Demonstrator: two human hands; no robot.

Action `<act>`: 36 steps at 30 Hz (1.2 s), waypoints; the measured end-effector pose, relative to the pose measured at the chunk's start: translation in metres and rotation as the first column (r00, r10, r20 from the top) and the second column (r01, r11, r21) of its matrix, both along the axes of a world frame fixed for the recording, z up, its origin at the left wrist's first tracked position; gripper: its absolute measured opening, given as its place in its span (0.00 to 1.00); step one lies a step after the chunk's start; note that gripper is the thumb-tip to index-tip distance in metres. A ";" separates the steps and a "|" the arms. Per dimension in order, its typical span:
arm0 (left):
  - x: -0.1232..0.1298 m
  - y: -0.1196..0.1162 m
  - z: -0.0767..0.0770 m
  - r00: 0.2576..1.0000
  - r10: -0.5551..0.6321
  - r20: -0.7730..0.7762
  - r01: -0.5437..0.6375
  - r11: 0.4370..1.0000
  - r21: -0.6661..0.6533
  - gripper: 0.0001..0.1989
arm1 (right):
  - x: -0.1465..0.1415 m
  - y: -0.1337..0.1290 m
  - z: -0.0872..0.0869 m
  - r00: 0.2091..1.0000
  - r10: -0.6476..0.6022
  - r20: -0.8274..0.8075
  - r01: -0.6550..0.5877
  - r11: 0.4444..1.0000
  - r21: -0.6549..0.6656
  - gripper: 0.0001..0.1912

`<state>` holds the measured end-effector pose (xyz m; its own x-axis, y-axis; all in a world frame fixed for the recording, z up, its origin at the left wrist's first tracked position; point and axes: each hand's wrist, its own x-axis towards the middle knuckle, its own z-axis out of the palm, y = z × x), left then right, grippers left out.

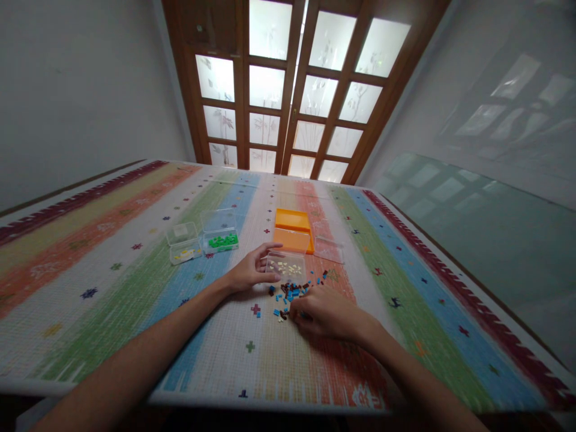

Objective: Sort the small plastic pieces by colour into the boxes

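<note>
Small blue and brown pieces (293,293) loose on the striped tablecloth (216,336), in a scattered heap between the two hands and just on the near side of a clear box (297,258); a few strays lie apart from it, one blue piece (258,314) out to the left beside a printed cross, several more toward the right; a little cream-coloured material (281,320) at the heap's near edge.

Left hand (252,270) part open, thumb and fingers well parted, curved about the left end of the clear box; cannot tell whether it presses on the wall; cream pieces (290,268) are spread over the box floor.

Right hand (326,309) low at the right side of the heap, knuckles up, fingers curled downward; fingertips mostly hidden, so cannot tell how far they are parted or whether they have hold of a piece.

Beyond the clear box, an orange box (292,218), a paler orange panel (291,241) across its nearer part; at its right, a flat clear lid (330,250) on the cloth.

Farther left, two clear boxes with lids raised; one holds green pieces (224,242), the other, left of it, yellow pieces (188,255); glazed wooden doors (284,90) behind the table.
</note>
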<state>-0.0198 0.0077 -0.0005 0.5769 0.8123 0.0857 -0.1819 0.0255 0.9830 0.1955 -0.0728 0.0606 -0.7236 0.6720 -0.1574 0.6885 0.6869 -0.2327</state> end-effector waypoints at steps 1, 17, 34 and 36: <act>0.000 0.000 0.000 1.000 -0.002 0.005 0.002 1.000 -0.003 0.39 | 0.000 0.000 0.000 1.000 0.001 0.002 -0.001 1.000 0.006 0.09; 0.000 0.001 -0.002 1.000 -0.008 0.025 0.008 1.000 0.010 0.38 | 0.009 0.008 0.008 0.997 -0.019 -0.077 0.024 0.998 0.062 0.07; 0.001 0.002 -0.003 0.997 -0.027 0.070 0.026 1.000 0.017 0.37 | -0.005 0.072 0.007 0.963 -0.233 -0.133 0.253 0.956 0.152 0.10; 0.002 0.002 -0.003 0.997 -0.032 0.076 0.031 0.999 0.009 0.38 | -0.005 0.073 0.006 0.966 -0.233 -0.112 0.248 0.957 0.151 0.11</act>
<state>-0.0182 0.0099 -0.0037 0.5938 0.7930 0.1365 -0.2551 0.0247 0.9666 0.1909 0.0003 0.0663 -0.5436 0.8389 0.0280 0.8188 0.5374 -0.2019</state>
